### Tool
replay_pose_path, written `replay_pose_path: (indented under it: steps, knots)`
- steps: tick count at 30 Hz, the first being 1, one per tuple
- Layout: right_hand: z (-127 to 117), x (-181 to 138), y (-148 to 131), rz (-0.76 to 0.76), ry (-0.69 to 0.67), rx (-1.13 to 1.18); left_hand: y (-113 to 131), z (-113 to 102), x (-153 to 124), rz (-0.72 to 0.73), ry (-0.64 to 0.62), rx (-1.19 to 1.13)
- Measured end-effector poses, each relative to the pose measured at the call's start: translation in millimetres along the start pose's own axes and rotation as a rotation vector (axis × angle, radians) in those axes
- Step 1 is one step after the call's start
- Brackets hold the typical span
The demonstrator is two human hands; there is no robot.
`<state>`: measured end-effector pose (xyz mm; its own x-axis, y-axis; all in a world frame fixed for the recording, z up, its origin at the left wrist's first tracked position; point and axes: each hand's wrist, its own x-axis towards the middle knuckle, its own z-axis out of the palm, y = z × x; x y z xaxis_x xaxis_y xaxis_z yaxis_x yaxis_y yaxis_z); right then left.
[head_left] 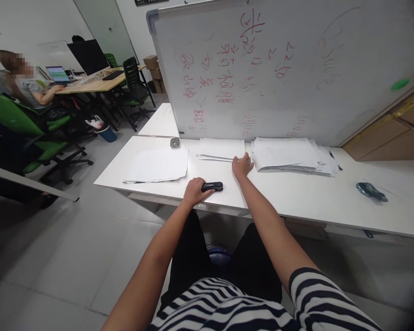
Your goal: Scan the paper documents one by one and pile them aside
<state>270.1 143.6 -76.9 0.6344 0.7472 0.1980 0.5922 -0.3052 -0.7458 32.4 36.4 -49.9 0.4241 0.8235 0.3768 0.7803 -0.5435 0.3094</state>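
Observation:
My left hand is wrapped round a black stapler near the front edge of the white table. Further back, my right hand has its fingers curled at the right edge of a few sheets of paper, which lie against the whiteboard's foot. Just right of that hand is a thick, uneven stack of paper. A flatter pile of paper lies to the left, beyond the stapler.
A whiteboard with red writing stands along the table's back. A small grey object sits behind the left pile. At the right lie a dark item in clear plastic and a cardboard box. Another person sits at a desk.

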Motion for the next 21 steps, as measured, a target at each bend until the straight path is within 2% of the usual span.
replay_pose_path:
  steps: [16,21]
  knots:
    - [-2.0,-7.9,-1.8,-0.101,-0.045,-0.091,0.3,0.6,0.3,0.004,0.015,0.011]
    - [-30.5,-22.5,3.0,-0.348,0.085,-0.108,-1.6,2.2,0.1,-0.003,0.013,0.022]
